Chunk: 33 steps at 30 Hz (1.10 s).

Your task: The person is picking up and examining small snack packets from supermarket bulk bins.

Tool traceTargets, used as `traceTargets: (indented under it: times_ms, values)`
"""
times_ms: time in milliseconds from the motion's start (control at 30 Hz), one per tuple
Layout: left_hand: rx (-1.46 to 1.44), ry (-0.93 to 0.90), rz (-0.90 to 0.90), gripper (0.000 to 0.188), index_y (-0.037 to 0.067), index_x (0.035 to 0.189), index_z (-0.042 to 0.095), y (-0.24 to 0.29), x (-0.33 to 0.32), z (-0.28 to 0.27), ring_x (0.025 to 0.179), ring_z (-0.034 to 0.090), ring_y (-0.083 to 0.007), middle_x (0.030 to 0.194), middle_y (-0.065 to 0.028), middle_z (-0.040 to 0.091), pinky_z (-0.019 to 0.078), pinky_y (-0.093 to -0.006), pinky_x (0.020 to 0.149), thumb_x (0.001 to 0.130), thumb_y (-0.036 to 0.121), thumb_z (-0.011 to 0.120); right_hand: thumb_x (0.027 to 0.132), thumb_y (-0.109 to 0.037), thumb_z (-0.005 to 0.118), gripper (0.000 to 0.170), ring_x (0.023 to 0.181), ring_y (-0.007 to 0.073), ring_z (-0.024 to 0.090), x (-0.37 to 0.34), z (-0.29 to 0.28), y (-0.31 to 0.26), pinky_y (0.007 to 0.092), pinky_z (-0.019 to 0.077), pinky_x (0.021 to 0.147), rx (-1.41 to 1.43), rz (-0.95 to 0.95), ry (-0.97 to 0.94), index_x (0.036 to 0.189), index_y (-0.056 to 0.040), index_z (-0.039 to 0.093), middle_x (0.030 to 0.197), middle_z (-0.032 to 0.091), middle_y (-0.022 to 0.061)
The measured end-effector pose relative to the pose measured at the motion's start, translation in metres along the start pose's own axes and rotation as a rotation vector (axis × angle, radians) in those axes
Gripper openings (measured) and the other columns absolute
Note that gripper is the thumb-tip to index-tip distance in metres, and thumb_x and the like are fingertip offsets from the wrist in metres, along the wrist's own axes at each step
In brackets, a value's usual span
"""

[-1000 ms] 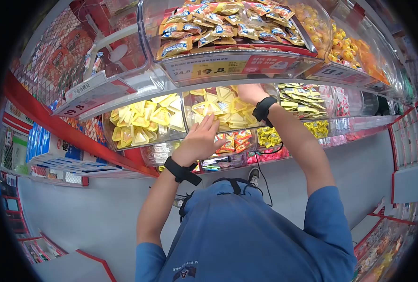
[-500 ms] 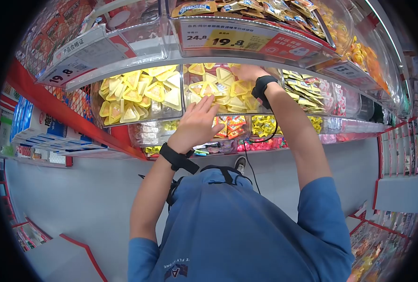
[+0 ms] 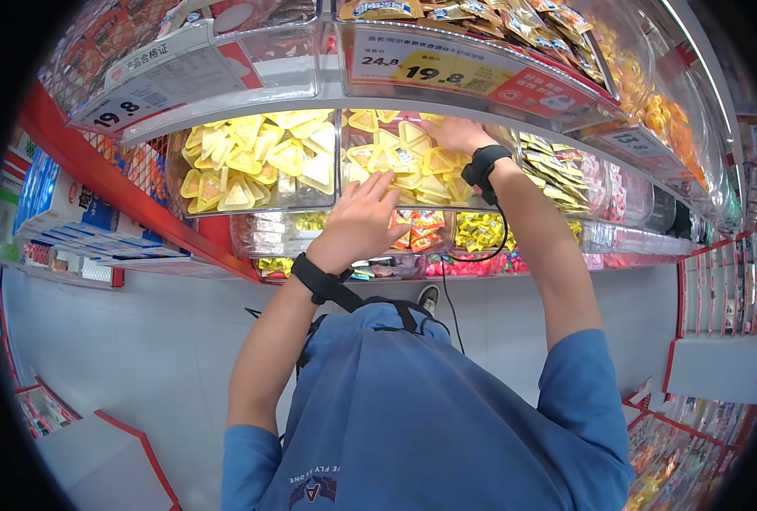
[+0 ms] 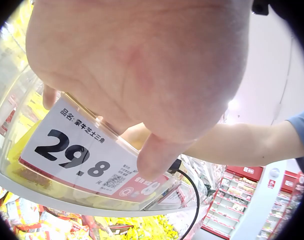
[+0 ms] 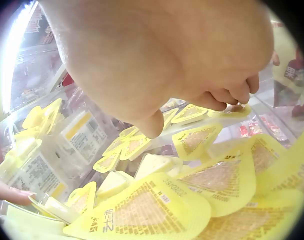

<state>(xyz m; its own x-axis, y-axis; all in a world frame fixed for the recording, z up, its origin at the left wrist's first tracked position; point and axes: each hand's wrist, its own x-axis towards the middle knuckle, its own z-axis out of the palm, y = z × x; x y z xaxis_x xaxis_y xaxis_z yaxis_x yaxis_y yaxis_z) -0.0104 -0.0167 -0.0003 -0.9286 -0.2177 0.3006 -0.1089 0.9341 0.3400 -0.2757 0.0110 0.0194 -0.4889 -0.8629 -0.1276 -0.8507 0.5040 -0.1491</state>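
Note:
Yellow triangular cheese packs (image 3: 408, 136) fill a clear bin, which carries a 29.8 price label (image 4: 77, 145) on its front. At the bin's front edge, my left hand (image 3: 357, 220) lies with fingers extended over the rim. Its thumb (image 4: 157, 160) overlaps the label, and a left fingertip (image 5: 23, 196) shows beside a pack in the right wrist view. My right hand (image 3: 459, 136) reaches into the back right of this bin, palm down. Its fingertips are right at a cheese pack (image 5: 229, 111), with the thumb apart from them and larger packs (image 5: 147, 210) nearer the camera.
An upper shelf with clear bins and a 19.8 label (image 3: 429, 72) overhangs the packs. Another bin of yellow triangles (image 3: 250, 162) stands left, green-yellow sachets (image 3: 553, 170) right. A black cable (image 3: 448, 298) hangs from the right wrist. Boxes (image 3: 67, 192) are stacked at left.
The head view has shifted, so the upper shelf sits higher and more of the right hand shows. Both hands stay at the same bin, the left at its front edge, the right inside.

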Motion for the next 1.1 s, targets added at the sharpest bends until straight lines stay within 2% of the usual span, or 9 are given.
traceTargets:
  times_ms: [233,267,467,667,767,800,900,1000,1100]
  values:
    - [-0.009,-0.002,-0.023,0.052,0.003,0.120,0.054,0.002,0.000,-0.001,0.127,0.043,-0.0320,0.136,-0.0201,0.046,0.0337,-0.0458,0.103,0.083,0.038,0.064,0.090,-0.060,0.041,0.080,0.137,0.0381,0.028,-0.026,0.000,-0.021,0.0529,0.0230,0.110,-0.032,-0.047,-0.298,0.138,0.0029,0.037,0.147,0.028,0.0250]
    - [-0.008,-0.003,-0.020,0.052,0.003,0.120,0.054,0.002,0.000,-0.001,0.127,0.043,-0.0319,0.136,-0.0201,0.046,0.0336,-0.0458,0.103,0.083,0.038,0.064,0.088,-0.062,0.042,0.087,0.141,0.0357,0.018,-0.028,0.005,-0.021,0.0552,0.0183,0.111,-0.026,-0.038,-0.298,0.144,0.0022,0.024,0.152,0.017,0.0236]
    - [-0.002,0.014,-0.004,0.052,0.003,0.120,0.055,0.001,0.000,-0.001,0.126,0.044,-0.0316,0.135,-0.0199,0.047,0.0342,-0.0453,0.102,0.082,0.037,0.065,0.087,-0.065,0.040,0.092,0.142,0.0337,0.016,-0.018,0.008,-0.019,0.0537,0.0162,0.112,0.010,-0.077,-0.239,0.145,0.0025,0.019,0.152,0.017,0.0234]
    - [-0.020,0.030,-0.001,0.051,0.003,0.118,0.055,0.001,0.000,0.000,0.126,0.045,-0.0320,0.135,-0.0200,0.047,0.0341,-0.0453,0.102,0.081,0.036,0.065,0.088,-0.058,0.044,0.080,0.136,0.0353,0.031,-0.006,0.018,-0.019,0.0525,0.0178,0.112,-0.035,-0.044,-0.125,0.141,0.0012,0.032,0.142,0.037,0.0253]
    - [-0.011,0.044,-0.007,0.051,0.002,0.118,0.055,0.001,-0.001,0.001,0.126,0.045,-0.0324,0.135,-0.0200,0.047,0.0335,-0.0461,0.102,0.081,0.036,0.065,0.087,-0.051,0.050,0.068,0.125,0.0388,0.045,-0.013,0.004,-0.024,0.0527,0.0239,0.108,-0.025,-0.050,-0.104,0.132,-0.0003,0.044,0.128,0.052,0.0257]
    - [-0.014,0.041,-0.017,0.051,0.002,0.118,0.055,0.002,-0.001,0.000,0.126,0.045,-0.0324,0.135,-0.0199,0.047,0.0333,-0.0463,0.103,0.081,0.036,0.065,0.087,-0.040,0.053,0.052,0.110,0.0402,0.055,-0.017,0.003,-0.023,0.0519,0.0360,0.098,-0.026,-0.135,0.039,0.121,-0.0007,0.053,0.116,0.059,0.0258]
    - [-0.020,0.031,-0.036,0.051,0.002,0.119,0.055,0.003,0.000,-0.002,0.126,0.044,-0.0324,0.135,-0.0197,0.047,0.0328,-0.0469,0.103,0.081,0.036,0.065,0.089,-0.032,0.052,0.041,0.101,0.0395,0.059,-0.020,-0.004,-0.023,0.0500,0.0439,0.088,-0.020,-0.240,0.124,0.115,-0.0007,0.056,0.110,0.060,0.0259]
    - [-0.018,0.036,-0.028,0.052,0.003,0.119,0.055,0.003,0.000,-0.001,0.126,0.045,-0.0320,0.135,-0.0193,0.047,0.0329,-0.0470,0.103,0.081,0.036,0.066,0.088,-0.023,0.051,0.033,0.096,0.0397,0.060,-0.002,0.011,-0.016,0.0489,0.0468,0.082,-0.049,-0.339,-0.139,0.112,-0.0013,0.057,0.105,0.061,0.0253]
    - [-0.032,0.072,-0.017,0.051,0.002,0.115,0.056,0.002,-0.001,-0.001,0.125,0.045,-0.0320,0.133,-0.0199,0.048,0.0338,-0.0474,0.102,0.078,0.035,0.067,0.084,-0.019,0.053,0.031,0.092,0.0413,0.061,-0.021,0.020,-0.025,0.0494,0.0480,0.078,-0.011,-0.413,-0.090,0.110,-0.0010,0.058,0.097,0.063,0.0252]
